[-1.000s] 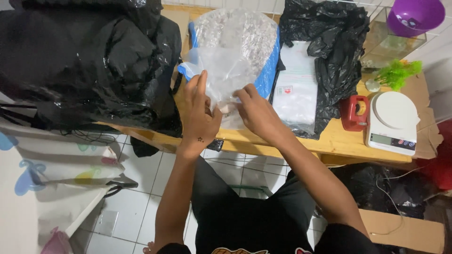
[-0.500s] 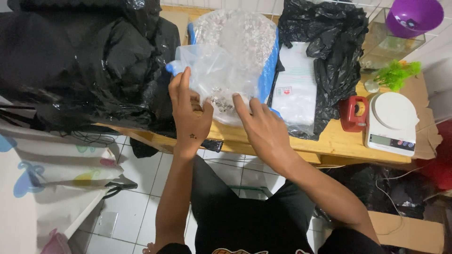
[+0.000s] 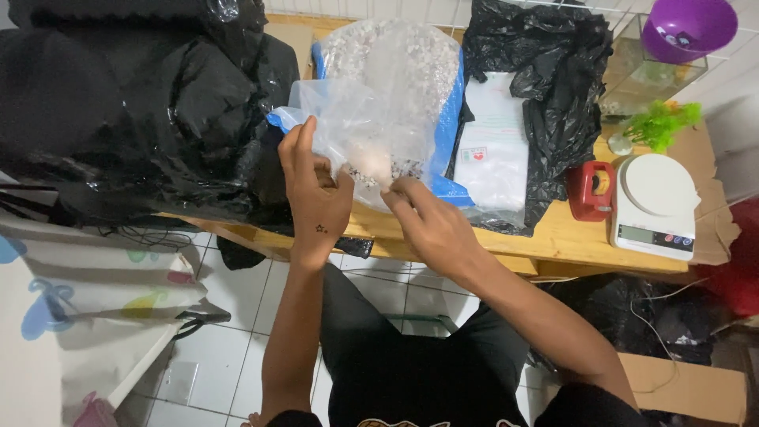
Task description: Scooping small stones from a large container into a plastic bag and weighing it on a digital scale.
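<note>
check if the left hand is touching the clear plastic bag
Touching. The head view shows the left hand with its fingers pressed against the clear plastic bag, gripping its lower edge.

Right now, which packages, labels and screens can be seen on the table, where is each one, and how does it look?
Small clear plastic bag: held up by both hands, some pale grains at its bottom.
Big clear sack: behind it, full of pale grains, on blue sheet.
Flat white packet: right of the sack, small red and green label.
Kitchen scale: far right, white, with a narrow grey screen.
</note>
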